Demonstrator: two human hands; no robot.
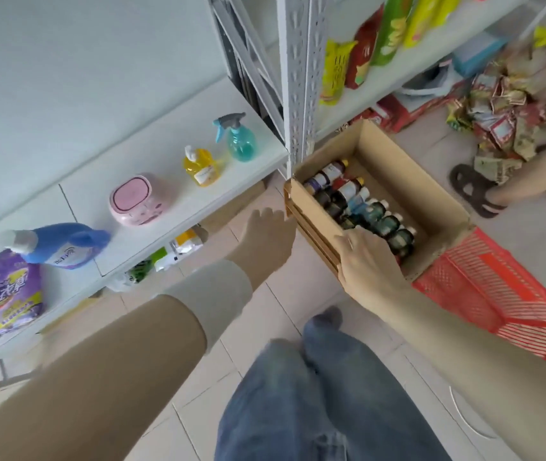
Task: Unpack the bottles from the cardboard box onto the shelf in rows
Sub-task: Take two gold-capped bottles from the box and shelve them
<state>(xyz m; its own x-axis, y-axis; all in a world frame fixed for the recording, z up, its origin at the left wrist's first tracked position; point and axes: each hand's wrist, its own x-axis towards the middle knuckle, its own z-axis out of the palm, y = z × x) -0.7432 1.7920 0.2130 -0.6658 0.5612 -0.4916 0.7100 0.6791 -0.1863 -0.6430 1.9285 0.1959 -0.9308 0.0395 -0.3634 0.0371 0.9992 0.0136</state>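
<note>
1. Cardboard box [431, 181]: stands open-topped on the floor side of the white shelf [165, 151], just right of the perforated steel upright [298, 78]. Its near right corner meets a red plastic crate [497, 294]; whether the box rests on the crate cannot be determined.

2. Bottles [364, 207]: all remain inside the box, lying on their sides in close rows along the left wall. They are dark, with white or yellow caps. The right half of the box floor is bare cardboard.

3. Right hand [368, 264]: placed on the near left corner of the box, back of the hand upward. Its fingers curl over the rim and grasp the box wall; the tips are hidden inside, next to the nearest bottles.

4. Left hand [268, 234]: released, fingers straight and relaxed, extended toward the far left outer corner of the box. Whether it touches the cardboard cannot be determined.

5. Shelf contents, far to near: 1 teal spray bottle [240, 138], 1 yellow pump bottle [201, 168], 1 pink container [135, 201], 1 blue detergent bottle [58, 244] lying on its side, 1 purple bag [9, 294].

6. Surroundings: snack bags [364, 54] stand on the shelf right of the upright. A second person's sandalled foot [474, 191] is on the floor at far right, well apart from the box.
</note>
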